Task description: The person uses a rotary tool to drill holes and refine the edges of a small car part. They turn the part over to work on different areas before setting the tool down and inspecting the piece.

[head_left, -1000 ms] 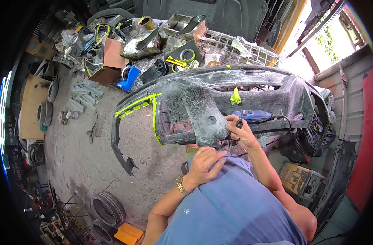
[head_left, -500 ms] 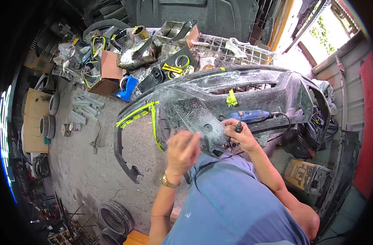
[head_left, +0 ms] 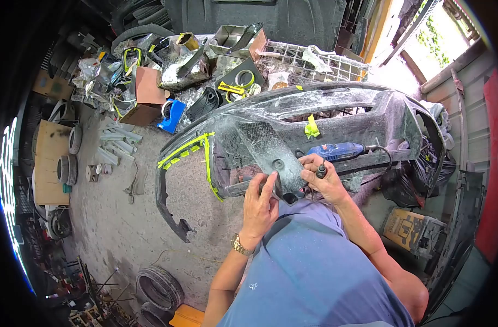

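Note:
A dusty dark plastic panel (head_left: 268,147) with a round hole near its lower end lies across the car bumper (head_left: 336,129), close to my body. My left hand (head_left: 261,210) is at the panel's lower left edge, its fingers stretched out and the fingertips at or touching the edge. In my right hand (head_left: 329,185) is a slim black handpiece (head_left: 321,170), gripped between thumb and fingers beside the panel's lower right edge. Just above that hand, a blue rotary tool (head_left: 336,151) with a black cord rests on the bumper.
Yellow-green tape (head_left: 207,158) marks the bumper's left opening. Behind stands a cluttered table with a cardboard box (head_left: 149,87), a blue tape dispenser (head_left: 171,116) and a wire rack (head_left: 336,62). Tires (head_left: 159,286) lie on the floor at lower left; a black bag (head_left: 404,182) sits right.
My left hand has come right and slightly down to the panel's edge, its fingers now extended. My right hand keeps the handpiece near the same spot.

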